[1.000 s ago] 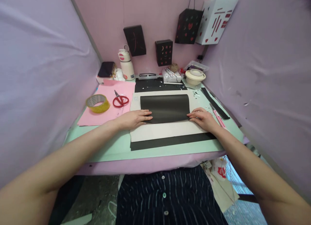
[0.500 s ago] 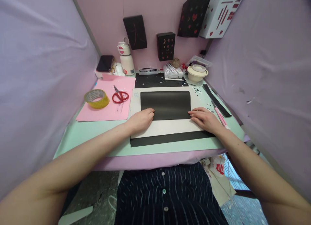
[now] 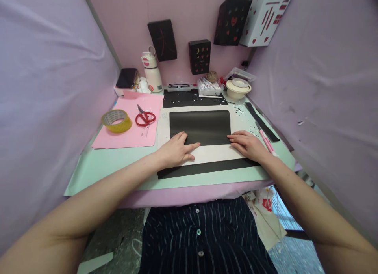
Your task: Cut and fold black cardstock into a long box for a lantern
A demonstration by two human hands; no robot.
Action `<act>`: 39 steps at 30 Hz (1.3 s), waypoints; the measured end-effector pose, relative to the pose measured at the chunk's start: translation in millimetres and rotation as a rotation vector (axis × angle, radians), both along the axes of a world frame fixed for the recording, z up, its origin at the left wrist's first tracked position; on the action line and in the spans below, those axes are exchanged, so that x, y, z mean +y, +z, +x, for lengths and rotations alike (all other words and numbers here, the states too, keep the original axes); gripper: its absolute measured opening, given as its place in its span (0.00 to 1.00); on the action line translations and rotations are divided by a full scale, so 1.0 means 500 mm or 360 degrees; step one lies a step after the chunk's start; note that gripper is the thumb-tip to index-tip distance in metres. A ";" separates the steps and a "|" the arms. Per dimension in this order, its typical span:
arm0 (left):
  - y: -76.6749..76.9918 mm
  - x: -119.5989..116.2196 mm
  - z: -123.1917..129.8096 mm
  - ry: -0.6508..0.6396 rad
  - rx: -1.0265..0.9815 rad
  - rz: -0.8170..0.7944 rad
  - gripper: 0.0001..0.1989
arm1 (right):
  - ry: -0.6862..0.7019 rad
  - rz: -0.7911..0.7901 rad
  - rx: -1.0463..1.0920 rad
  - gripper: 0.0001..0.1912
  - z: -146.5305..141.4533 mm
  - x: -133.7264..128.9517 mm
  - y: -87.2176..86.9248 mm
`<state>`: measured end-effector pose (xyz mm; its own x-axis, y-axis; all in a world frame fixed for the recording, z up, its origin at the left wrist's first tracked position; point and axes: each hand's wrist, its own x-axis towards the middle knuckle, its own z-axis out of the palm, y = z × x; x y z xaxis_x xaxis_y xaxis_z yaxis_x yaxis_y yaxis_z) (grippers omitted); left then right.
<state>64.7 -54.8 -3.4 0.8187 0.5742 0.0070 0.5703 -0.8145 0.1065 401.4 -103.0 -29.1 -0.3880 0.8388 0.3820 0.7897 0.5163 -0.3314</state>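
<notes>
A folded or curved black sheet lies on a white sheet in the middle of the table. My left hand rests at its lower left corner with the fingers spread, the index finger stretched along the near edge. On the lower right corner lie the fingertips of my right hand, its fingers extended and palm down. Another black sheet shows as a strip beneath the white one, nearer to me.
Red scissors, yellow tape and a ruler lie on pink paper at left. A pink cutter and black strip are at right. Behind stand a bottle and bowl.
My left hand has opened, its index finger and thumb now spread to the right along the black sheet's near edge. My right hand has stayed at the other corner.
</notes>
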 end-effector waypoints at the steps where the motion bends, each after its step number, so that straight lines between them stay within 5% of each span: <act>1: 0.001 0.000 0.001 -0.0004 -0.0002 0.0003 0.27 | -0.0001 0.0003 -0.0005 0.12 0.000 0.000 0.000; 8: -0.010 -0.011 0.029 -0.0146 -0.0001 -0.0037 0.30 | 0.0013 0.0006 -0.0029 0.12 0.002 -0.001 -0.001; 20: -0.016 -0.046 0.061 0.0087 -0.0122 -0.0127 0.43 | 0.0064 0.0064 -0.0052 0.12 0.004 0.000 -0.003; 29: -0.026 -0.048 0.061 0.0076 -0.0136 -0.0188 0.47 | 0.0054 0.0069 -0.0138 0.11 0.004 -0.001 -0.003; 34: -0.028 -0.054 0.057 0.0074 -0.0127 -0.0227 0.49 | 0.0005 0.0248 -0.0243 0.14 -0.042 0.006 0.050; 39: -0.030 -0.056 0.058 0.0066 -0.0171 -0.0235 0.50 | 0.0204 0.0262 -0.0453 0.29 -0.178 0.061 0.111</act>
<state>93.4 -83.0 -18.3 0.7933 0.6088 0.0062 0.5822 -0.7615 0.2850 312.6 -72.6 26.3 -0.5965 0.7125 0.3695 0.7637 0.6454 -0.0116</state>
